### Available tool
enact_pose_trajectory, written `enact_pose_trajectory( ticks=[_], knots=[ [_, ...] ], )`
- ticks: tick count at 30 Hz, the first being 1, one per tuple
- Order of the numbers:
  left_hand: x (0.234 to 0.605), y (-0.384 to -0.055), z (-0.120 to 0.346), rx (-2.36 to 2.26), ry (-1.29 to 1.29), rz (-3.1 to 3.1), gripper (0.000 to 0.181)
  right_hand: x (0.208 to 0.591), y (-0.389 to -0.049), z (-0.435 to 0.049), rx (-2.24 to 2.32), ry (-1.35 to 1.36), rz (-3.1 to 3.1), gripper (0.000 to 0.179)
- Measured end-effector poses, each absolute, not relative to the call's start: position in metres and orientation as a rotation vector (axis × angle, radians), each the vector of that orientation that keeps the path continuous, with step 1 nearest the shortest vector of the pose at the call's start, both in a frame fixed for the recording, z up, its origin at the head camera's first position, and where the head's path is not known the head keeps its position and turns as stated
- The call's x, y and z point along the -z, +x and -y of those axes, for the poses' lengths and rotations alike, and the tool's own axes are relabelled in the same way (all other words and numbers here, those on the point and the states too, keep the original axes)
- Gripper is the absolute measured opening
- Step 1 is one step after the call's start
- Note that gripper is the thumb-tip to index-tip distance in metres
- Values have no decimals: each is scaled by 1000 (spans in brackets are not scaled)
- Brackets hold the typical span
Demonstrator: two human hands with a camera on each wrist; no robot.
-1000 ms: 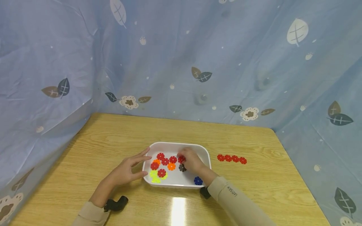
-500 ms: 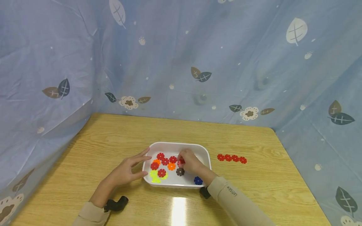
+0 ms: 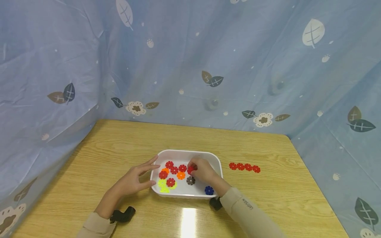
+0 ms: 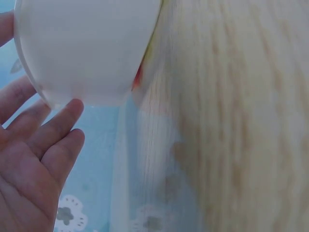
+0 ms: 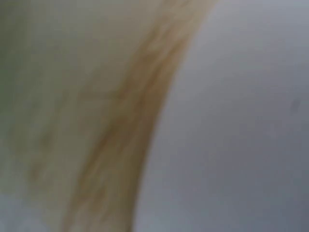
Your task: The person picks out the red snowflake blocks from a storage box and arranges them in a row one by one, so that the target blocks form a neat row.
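Observation:
A white plastic tray [image 3: 194, 196] holds several notched snowflake discs in red, orange, yellow, dark brown and blue. Inside it, the fingertips of my right hand [image 3: 203, 171] pinch a red snowflake disc [image 3: 190, 170], partly covered by the fingers. My left hand [image 3: 134, 178] stays at the tray's left end, fingers spread and fairly straight, fingertips at the rim. Its fingers [image 4: 60, 125] touch the tray's outer wall [image 4: 87, 53] in the left wrist view. A dark brown disc [image 3: 190, 180] lies just below the pinched one. The right wrist view is blurred and shows no hand.
On the wooden table [image 3: 268, 198], right of the tray, several red discs [image 3: 244, 167] lie in a touching row. A blue disc [image 3: 209, 190] sits in the tray's near right corner. Patterned blue cloth [image 3: 178, 66] hangs behind and at both sides.
The dark brown disc has slid slightly toward the near side and come out from under the right hand. The right hand has shifted only slightly with the red disc; the left hand stays put.

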State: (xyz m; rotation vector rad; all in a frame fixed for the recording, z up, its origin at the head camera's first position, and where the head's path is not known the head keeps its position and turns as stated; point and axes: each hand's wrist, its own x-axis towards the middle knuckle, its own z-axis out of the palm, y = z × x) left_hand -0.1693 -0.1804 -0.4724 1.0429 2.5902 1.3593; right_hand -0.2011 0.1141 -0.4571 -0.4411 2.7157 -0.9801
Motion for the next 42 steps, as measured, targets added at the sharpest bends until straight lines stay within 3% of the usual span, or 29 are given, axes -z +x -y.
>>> enact_pose_trajectory(
  ticks=[8,18,27,42],
  knots=[
    [473,-169,182,-1352,1042,-2597,52,456,-201,-119,1148,-446,-2663,36],
    [475,-169,182,-1332,1049,-2629,52,437,-192,-137,1441,-487,-2596,31],
    [474,-170,182,-1331,1027,-2620,53,424,-188,-181,1643,-257,-2593,37],
    [472,-169,182,-1324,1006,-2628,53,439,-170,-278,1753,170,-2634,47]
  ],
)
